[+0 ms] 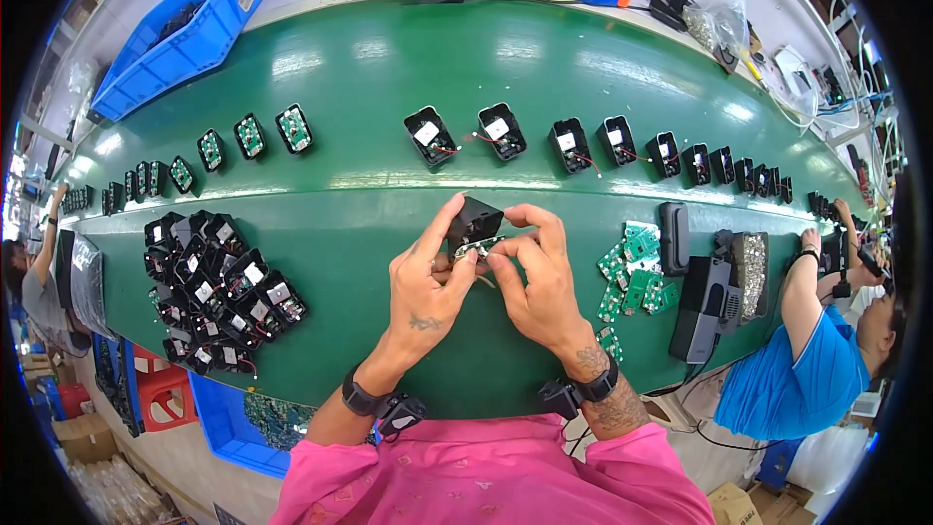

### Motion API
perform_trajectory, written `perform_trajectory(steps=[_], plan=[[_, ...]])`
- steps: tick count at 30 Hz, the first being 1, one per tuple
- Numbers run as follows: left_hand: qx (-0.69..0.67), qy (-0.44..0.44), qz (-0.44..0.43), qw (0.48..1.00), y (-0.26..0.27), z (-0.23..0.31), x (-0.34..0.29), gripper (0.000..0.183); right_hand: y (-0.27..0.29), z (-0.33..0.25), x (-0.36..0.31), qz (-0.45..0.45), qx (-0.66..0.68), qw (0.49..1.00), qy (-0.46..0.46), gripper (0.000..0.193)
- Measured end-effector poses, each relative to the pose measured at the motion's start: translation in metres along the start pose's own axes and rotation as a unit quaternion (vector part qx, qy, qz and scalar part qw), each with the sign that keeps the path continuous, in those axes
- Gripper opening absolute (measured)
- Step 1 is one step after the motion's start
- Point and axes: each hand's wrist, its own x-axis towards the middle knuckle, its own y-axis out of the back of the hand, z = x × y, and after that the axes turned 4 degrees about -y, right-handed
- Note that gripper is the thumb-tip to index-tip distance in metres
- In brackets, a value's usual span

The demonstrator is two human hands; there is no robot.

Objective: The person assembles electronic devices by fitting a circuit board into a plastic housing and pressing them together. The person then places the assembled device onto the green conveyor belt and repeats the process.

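Note:
Between my two hands, above the middle of the green table point(408, 175), is a black plastic housing point(476, 219) with its open side toward me. My left hand point(428, 287) grips the housing from the left, its thumb on a small circuit board point(481, 246) at the opening. On the other side, my right hand point(533, 277) steadies the housing with a raised finger and pinches the board's edge. Part of the board is hidden by my fingertips, so I cannot tell how far it sits inside. Loose green circuit boards point(641, 245) lie right of my right hand.
Black housings point(209, 282) are heaped at the left. A row of open housings point(428, 136) spans the table's far half. A black device point(702, 306) and a box of small metal parts point(751, 272) stand at the right. A blue bin point(185, 34) sits back left. Co-workers point(807, 360) sit at both sides.

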Motion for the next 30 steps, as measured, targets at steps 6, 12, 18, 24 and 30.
perform_trajectory(steps=[6,12,18,24,30], plan=[[0.138,-0.094,-0.004,0.986,0.002,-0.004,0.000,0.060,0.000,-0.003,0.000,-0.007,-0.056,0.998,0.023,0.011],[0.152,-0.096,0.007,0.984,-0.002,-0.002,-0.002,0.061,0.000,-0.005,0.000,-0.003,-0.075,0.997,0.018,0.011],[0.213,-0.127,0.029,0.968,-0.005,-0.003,-0.005,0.059,0.001,-0.007,0.000,-0.009,-0.067,0.998,0.002,0.010],[0.071,-0.069,0.040,0.994,-0.006,-0.004,-0.006,0.060,0.004,-0.007,-0.001,-0.021,-0.001,0.999,-0.044,0.010],[0.235,-0.174,0.027,0.956,-0.005,-0.002,-0.005,0.060,0.004,-0.012,-0.001,0.009,-0.117,0.993,0.034,0.012]])
